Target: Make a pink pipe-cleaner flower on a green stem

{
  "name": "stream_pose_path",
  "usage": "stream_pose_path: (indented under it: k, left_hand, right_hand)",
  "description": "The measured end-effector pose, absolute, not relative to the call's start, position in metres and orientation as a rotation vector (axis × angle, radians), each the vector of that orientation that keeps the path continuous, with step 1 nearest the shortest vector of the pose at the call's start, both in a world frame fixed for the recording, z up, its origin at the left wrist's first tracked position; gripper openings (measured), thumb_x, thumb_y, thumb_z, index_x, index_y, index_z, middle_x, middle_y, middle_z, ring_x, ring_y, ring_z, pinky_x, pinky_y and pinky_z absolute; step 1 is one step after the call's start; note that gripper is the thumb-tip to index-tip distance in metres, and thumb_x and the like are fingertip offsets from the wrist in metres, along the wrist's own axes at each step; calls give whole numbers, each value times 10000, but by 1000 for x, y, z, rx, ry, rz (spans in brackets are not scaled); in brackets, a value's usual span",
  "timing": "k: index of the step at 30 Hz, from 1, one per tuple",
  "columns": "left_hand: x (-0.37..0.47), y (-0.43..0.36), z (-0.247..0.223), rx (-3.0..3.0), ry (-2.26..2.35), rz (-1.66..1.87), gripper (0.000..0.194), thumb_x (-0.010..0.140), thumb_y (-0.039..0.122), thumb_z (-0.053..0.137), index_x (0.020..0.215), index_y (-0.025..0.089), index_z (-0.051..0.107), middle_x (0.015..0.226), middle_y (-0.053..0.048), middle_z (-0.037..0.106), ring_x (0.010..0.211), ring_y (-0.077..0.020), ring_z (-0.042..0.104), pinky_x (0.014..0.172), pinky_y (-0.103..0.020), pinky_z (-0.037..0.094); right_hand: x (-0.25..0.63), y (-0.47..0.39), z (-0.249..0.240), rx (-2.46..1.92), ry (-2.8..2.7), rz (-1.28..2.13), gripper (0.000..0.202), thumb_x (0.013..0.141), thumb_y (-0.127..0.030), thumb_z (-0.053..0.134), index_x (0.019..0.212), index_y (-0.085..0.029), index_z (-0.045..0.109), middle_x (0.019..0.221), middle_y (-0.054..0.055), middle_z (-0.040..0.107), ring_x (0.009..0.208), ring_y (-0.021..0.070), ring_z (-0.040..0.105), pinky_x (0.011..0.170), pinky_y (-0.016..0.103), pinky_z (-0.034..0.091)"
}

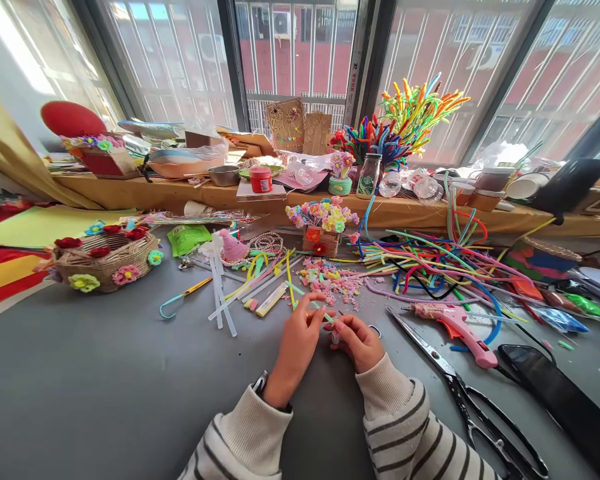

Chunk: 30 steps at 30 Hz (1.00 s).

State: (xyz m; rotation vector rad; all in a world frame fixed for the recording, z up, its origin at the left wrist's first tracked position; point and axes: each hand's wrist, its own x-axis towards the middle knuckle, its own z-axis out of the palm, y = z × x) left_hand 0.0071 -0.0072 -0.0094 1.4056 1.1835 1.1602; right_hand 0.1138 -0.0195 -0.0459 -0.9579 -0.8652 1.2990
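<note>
My left hand [301, 337] is closed in a pinch near the table's middle, on one end of a thin light-green stem [329, 319], perhaps a pipe cleaner. Close beside it, my right hand [359, 341] grips the stem's other end with thumb and forefinger. A small pale piece shows under the right fingertips, too hidden to name. Just behind that hand a small metal ring [375, 331] peeks out. Ahead of both hands lie pink and green fluffy clippings [330, 280], with a yellow stem [289, 283] and a white-and-yellow lighter [272, 300] to the left.
Large scissors [443, 363] and a pink glue gun [455, 323] lie to the right, by a tangle of pipe cleaners [420, 257]. Clear glue sticks [217, 293] and a flowered basket [100, 260] are left. A flower pot [321, 241] stands before the crowded sill [180, 192].
</note>
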Motion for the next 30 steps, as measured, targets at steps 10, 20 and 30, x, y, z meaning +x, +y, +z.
stream_pose_path:
  k: [10,20,30]
  left_hand:
    - [-42,9,-6,1961,2036,976,202,705,311,386,842,196,479,660,-5,555,630,-143,522,582,-248,372]
    - [-35,14,-5,2167,2143,435,209,651,92,366,812,162,478,808,-61,539,725,-156,511,590,-241,362]
    - [-40,4,2,2343,2168,473,178,686,183,388,823,193,501,837,-55,504,785,-181,491,599,-263,368]
  right_hand:
    - [110,-24,-46,-1200,-1118,957,309,605,-415,533,722,-135,587,697,66,578,555,123,525,457,238,495]
    - [110,-26,-44,-1294,-1218,847,312,626,-413,506,719,-123,573,560,25,531,383,80,477,369,215,464]
    - [109,-27,-44,-1322,-1239,845,333,623,-432,495,713,-121,574,560,34,540,394,94,498,394,234,481]
